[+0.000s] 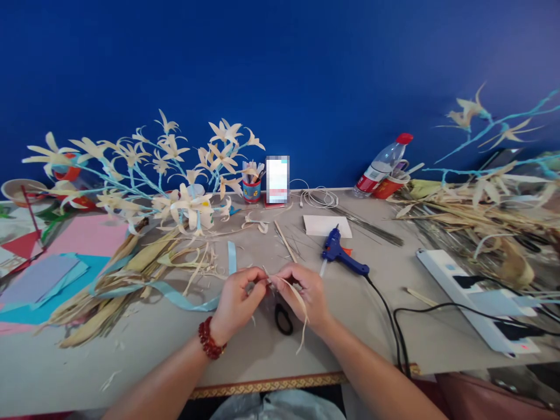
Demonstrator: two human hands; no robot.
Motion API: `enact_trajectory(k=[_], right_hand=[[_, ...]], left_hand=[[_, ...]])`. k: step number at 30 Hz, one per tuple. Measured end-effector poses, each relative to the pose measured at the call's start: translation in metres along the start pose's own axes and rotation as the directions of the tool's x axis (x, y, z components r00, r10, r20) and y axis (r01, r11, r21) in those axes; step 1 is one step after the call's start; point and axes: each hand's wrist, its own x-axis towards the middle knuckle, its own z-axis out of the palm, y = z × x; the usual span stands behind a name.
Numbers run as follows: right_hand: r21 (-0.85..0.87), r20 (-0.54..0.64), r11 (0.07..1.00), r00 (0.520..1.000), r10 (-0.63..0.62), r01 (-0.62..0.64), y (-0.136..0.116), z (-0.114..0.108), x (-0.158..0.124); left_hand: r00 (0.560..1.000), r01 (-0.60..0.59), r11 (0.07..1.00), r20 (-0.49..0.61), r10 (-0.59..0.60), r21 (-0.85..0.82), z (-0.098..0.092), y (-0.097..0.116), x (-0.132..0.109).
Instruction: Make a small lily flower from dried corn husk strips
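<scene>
1. Left hand [236,303], red bead bracelet [210,338] at its wrist: fingers closed, pinching one end of a pale dried-husk strip [303,332].
2. Right hand [306,291]: fingers closed on the same strip, fingertip to fingertip with the left. The free tail of the strip curls down over the right hand toward the grey table [262,356].
3. Judgement: the strip is being folded or shaped at the pinch point. Further work calls for a firm grip from both hands and small, even finger movement, as the husk looks brittle.
4. Black-handled scissors [283,319] lie directly beneath the hands.
5. Left of the left hand: a light blue ribbon [175,291] across a heap of dried husks [109,297].
6. Just beyond the right hand: a blue glue gun [341,254], its cord trailing right.
7. Far beyond the hands: husk flowers on blue stems [175,169] and a tilted clear plastic bottle [380,163].
</scene>
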Motion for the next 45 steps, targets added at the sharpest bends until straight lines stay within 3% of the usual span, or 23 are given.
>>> enact_trajectory(k=[5,9,13,19,24,30,33,38,41,45], right_hand=[[0.069,-0.076,0.991,0.990,0.122,-0.117,0.004,-0.005,0.004],[0.115,0.012,0.964,0.971,0.240,-0.240,0.007,-0.003,0.007],[0.128,0.135,0.951,0.955,0.265,-0.282,0.009,0.001,0.008],[0.042,0.166,0.971,0.960,0.225,-0.235,0.011,0.000,0.008],[-0.129,0.162,0.985,0.978,0.135,-0.114,0.010,-0.005,0.009],[-0.287,0.069,0.957,0.996,0.054,-0.031,0.011,-0.014,0.010],[-0.242,0.031,0.969,0.998,0.062,-0.053,0.012,-0.014,0.009],[0.056,0.144,0.971,0.965,0.221,-0.231,0.016,-0.006,0.010],[-0.011,0.129,0.984,0.976,0.177,-0.177,0.014,-0.005,0.011],[-0.167,0.001,0.984,0.998,0.063,-0.062,0.010,-0.013,0.011]], left_hand=[[0.999,0.041,0.999,0.008,-0.041,-0.023,-0.001,-0.004,0.001],[0.999,0.016,0.993,0.031,-0.012,-0.121,-0.003,-0.003,0.000],[0.999,0.046,0.993,0.032,-0.043,-0.110,0.000,-0.003,0.000],[0.998,0.061,0.998,-0.002,-0.061,-0.013,0.001,-0.003,0.000],[0.999,0.030,0.996,-0.035,-0.027,0.088,0.002,-0.002,-0.001],[0.998,0.053,0.992,-0.042,-0.049,0.114,0.002,-0.005,-0.002],[0.997,0.057,0.992,-0.052,-0.052,0.115,0.002,-0.005,-0.002],[0.998,0.042,0.995,-0.059,-0.037,0.088,0.003,-0.005,-0.002],[0.998,0.036,0.996,-0.050,-0.032,0.085,0.003,-0.005,-0.002],[0.997,0.065,0.996,-0.043,-0.062,0.053,0.002,-0.005,-0.002]])
